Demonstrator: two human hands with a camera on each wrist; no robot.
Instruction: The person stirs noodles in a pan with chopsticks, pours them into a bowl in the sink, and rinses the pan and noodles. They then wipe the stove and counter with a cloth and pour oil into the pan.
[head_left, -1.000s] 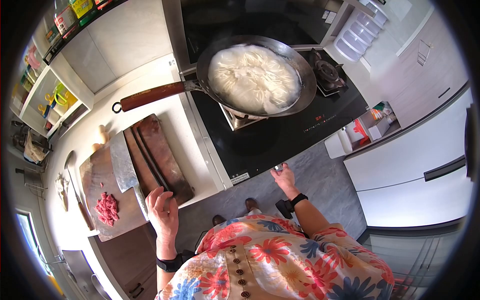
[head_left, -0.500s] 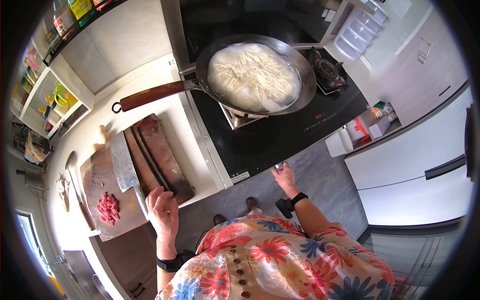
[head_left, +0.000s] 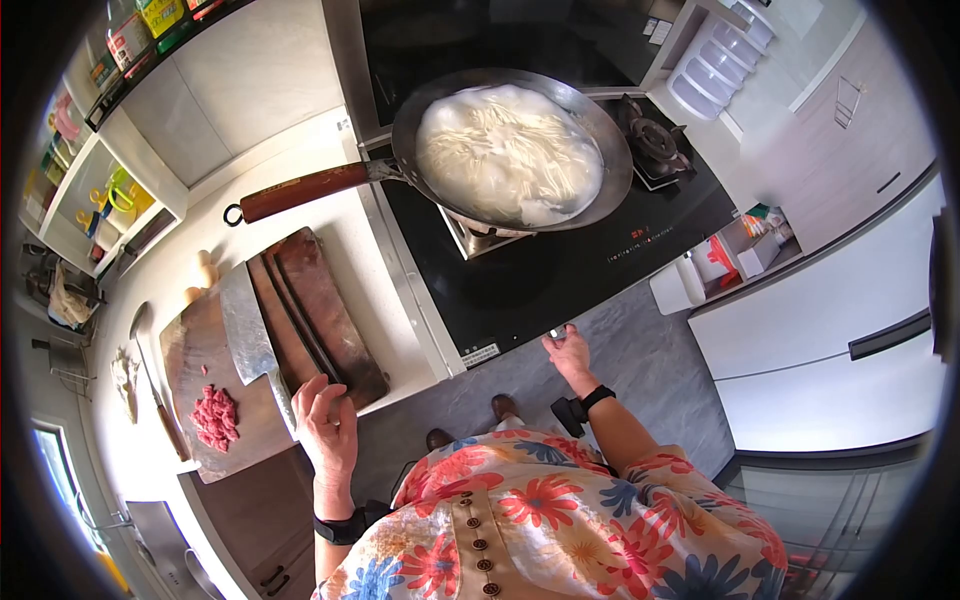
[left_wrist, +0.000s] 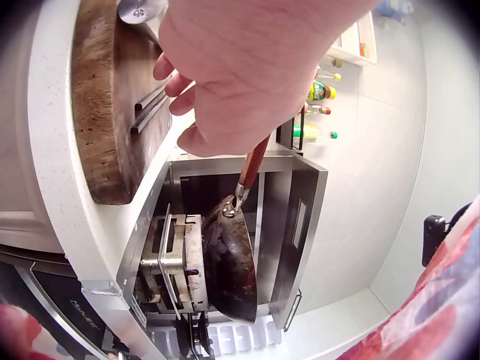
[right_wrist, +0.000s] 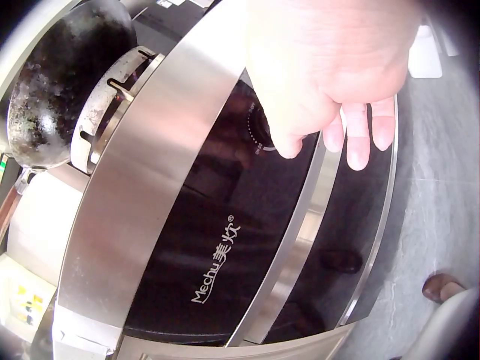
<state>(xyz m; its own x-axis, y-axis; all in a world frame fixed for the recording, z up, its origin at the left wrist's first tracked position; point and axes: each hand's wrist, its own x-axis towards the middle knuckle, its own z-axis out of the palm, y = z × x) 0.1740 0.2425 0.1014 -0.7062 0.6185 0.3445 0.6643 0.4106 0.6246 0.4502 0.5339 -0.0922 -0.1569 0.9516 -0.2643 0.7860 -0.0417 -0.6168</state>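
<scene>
At the front edge of the stove (head_left: 520, 300), my right hand (head_left: 570, 358) pinches a stove knob (head_left: 556, 334). In the right wrist view its thumb lies against the dark knob (right_wrist: 260, 126), with the other fingers partly hidden. My left hand (head_left: 328, 430), fingers loosely bent, is at the near edge of the cutting board (head_left: 190, 350), over the ends of two dark chopsticks (head_left: 300, 315). A cleaver (head_left: 248, 325) lies beside them, its handle close to that hand. Chopped red meat (head_left: 215, 418) is heaped on the board. Noodles (head_left: 510, 150) boil in foamy water in the wok (head_left: 615, 160).
The wok's wooden handle (head_left: 305, 192) reaches left over the counter. A ladle (head_left: 158, 395) lies left of the board, and eggs (head_left: 206, 268) sit behind it. A second burner (head_left: 655, 150) is to the wok's right. An open drawer (head_left: 685, 285) juts out at the right.
The foam and noodles in the wok shift as the water bubbles. Both hands stay where they were.
</scene>
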